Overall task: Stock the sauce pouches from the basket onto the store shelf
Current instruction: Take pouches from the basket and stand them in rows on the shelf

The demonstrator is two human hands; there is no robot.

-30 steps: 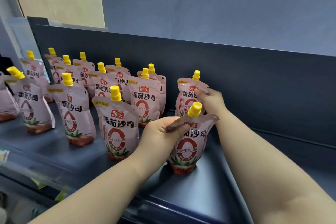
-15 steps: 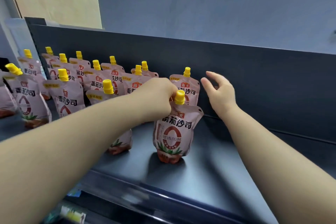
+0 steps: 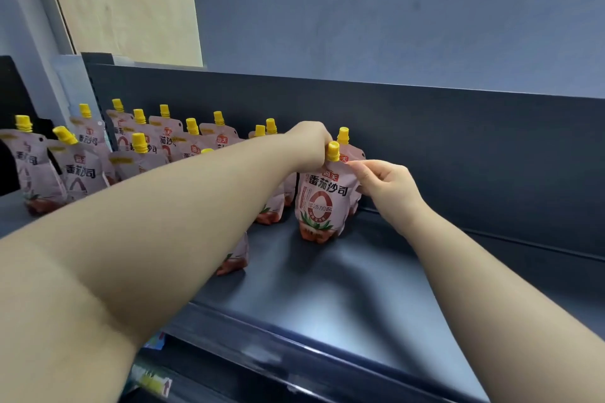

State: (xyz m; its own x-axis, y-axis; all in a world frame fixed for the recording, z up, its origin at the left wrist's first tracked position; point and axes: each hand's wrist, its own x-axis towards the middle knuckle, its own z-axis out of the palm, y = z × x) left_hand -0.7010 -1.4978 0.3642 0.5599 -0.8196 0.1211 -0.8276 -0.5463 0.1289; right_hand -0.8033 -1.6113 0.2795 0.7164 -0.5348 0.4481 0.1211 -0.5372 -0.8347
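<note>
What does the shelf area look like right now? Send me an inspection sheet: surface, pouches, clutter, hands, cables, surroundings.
Surface: dark grey metal shelf, pouches standing on its left and middle parts.
Job's things: pink stand-up sauce pouch with yellow cap upright on the shelf, just in front of a second such pouch; rows of the same pouches stand to the left; basket not in view.
Clutter: nothing seen.
Hands: left hand grips the front pouch at its cap; right hand pinches its upper right corner.
Cables: nothing seen.
Surroundings: dark back panel, blue-grey wall, beige board; blurred labels on the lower shelf edge.
</note>
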